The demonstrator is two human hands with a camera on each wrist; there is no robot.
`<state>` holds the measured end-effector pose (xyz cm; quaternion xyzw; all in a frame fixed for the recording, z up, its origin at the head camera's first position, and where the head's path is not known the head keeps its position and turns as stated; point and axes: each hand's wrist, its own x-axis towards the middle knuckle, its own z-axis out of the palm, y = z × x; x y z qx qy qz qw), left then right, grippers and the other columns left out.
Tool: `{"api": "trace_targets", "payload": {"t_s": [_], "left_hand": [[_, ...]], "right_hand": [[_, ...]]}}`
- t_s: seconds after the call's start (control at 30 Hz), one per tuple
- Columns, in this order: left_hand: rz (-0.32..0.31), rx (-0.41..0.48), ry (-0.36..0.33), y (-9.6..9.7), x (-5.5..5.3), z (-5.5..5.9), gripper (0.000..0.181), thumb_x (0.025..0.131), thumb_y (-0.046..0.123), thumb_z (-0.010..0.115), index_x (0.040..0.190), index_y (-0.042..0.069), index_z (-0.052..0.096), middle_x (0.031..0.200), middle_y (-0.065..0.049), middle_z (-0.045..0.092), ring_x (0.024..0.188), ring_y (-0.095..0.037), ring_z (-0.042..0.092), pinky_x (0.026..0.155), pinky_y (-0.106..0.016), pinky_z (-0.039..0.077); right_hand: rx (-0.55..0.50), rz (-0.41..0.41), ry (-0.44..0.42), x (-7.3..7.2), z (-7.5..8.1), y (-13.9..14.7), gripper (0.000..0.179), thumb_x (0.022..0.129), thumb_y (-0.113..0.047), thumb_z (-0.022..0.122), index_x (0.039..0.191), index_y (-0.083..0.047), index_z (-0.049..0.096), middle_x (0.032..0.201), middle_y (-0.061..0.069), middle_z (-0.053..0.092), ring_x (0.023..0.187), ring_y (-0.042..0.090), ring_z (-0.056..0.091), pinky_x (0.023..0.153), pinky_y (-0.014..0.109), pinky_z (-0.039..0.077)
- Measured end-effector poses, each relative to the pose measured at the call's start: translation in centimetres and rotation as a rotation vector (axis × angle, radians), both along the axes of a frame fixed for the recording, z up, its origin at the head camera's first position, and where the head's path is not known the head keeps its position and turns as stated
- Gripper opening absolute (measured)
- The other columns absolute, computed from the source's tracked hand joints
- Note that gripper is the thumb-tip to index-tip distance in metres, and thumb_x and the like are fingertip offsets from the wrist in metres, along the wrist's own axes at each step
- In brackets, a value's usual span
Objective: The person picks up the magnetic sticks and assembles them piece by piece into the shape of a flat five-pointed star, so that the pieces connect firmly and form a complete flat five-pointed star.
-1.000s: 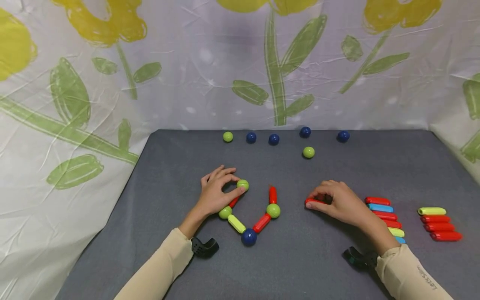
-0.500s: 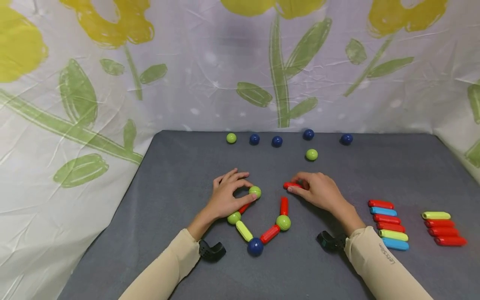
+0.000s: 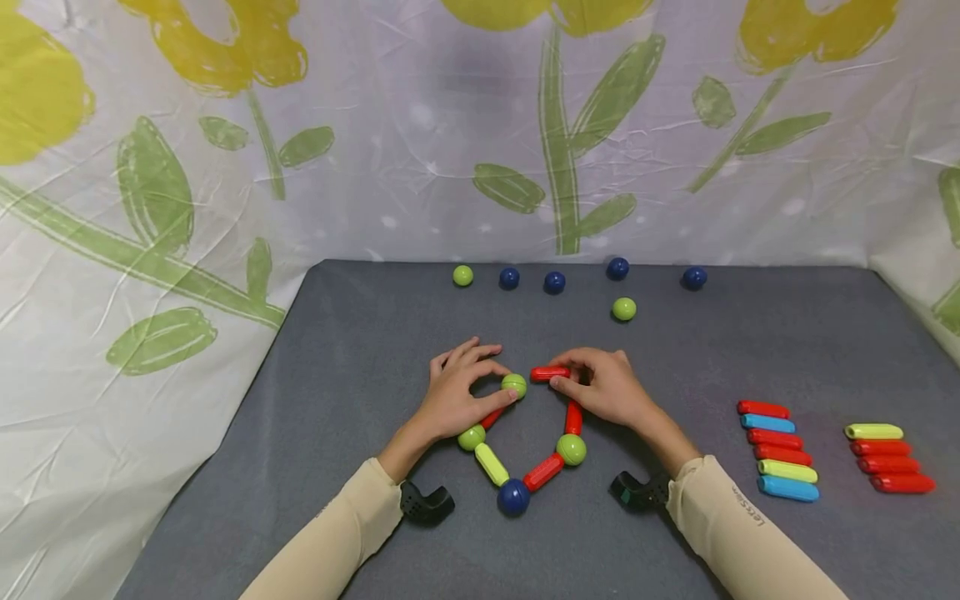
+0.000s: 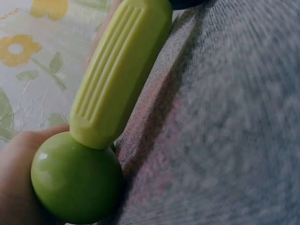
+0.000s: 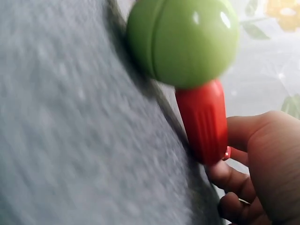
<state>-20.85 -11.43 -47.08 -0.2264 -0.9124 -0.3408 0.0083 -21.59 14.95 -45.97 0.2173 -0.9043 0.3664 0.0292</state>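
Head view gives you a white backdrop with yellow flowers and green leaves, behind a dark grey desk. Left of centre, well in from the far edge, lies an open chain: three grooved red rods, one yellow rod, three glossy green balls, one blue ball. Your left hand pinches the end green ball; your right hand pinches another red rod just beside it. Toward the right edge lie a row of six rods and a row of four rods. Near the far edge sit four blue balls and two green balls.
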Motion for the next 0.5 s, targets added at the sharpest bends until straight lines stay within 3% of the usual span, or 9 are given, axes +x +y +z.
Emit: {"api": "trace_targets", "payload": {"t_s": [0.13, 0.37, 0.5], "left_hand": [[0.016, 0.006, -0.005, 0.04, 0.02, 0.02, 0.031, 0.094, 0.047, 0.069, 0.114, 0.025, 0.075, 0.153, -0.003, 0.052, 0.155, -0.031, 0.025, 0.117, -0.059, 0.011], [0.035, 0.015, 0.009, 0.13, 0.16, 0.01, 0.03, 0.094, 0.047, 0.069, 0.112, 0.024, 0.075, 0.153, -0.005, 0.052, 0.155, -0.033, 0.026, 0.116, -0.06, 0.012], [0.053, 0.05, 0.025, 0.1, 0.29, -0.07, 0.034, 0.095, 0.043, 0.068, 0.121, 0.022, 0.072, 0.154, -0.008, 0.051, 0.154, -0.037, 0.026, 0.116, -0.061, 0.014]], "right_hand": [[-0.01, 0.008, 0.005, 0.31, -0.19, -0.53, 0.019, 0.089, -0.024, 0.079, 0.107, -0.021, 0.079, 0.071, -0.011, 0.062, 0.064, 0.008, 0.049, 0.073, 0.035, 0.023], [-0.051, 0.025, 0.03, 0.58, -0.68, -0.68, 0.023, 0.087, -0.021, 0.081, 0.11, -0.02, 0.078, 0.074, -0.01, 0.062, 0.066, 0.01, 0.048, 0.074, 0.035, 0.022], [-0.089, 0.009, 0.029, 0.73, -0.77, -0.58, 0.032, 0.087, -0.02, 0.081, 0.117, -0.015, 0.074, 0.08, -0.005, 0.062, 0.068, 0.012, 0.048, 0.076, 0.036, 0.022]]}}
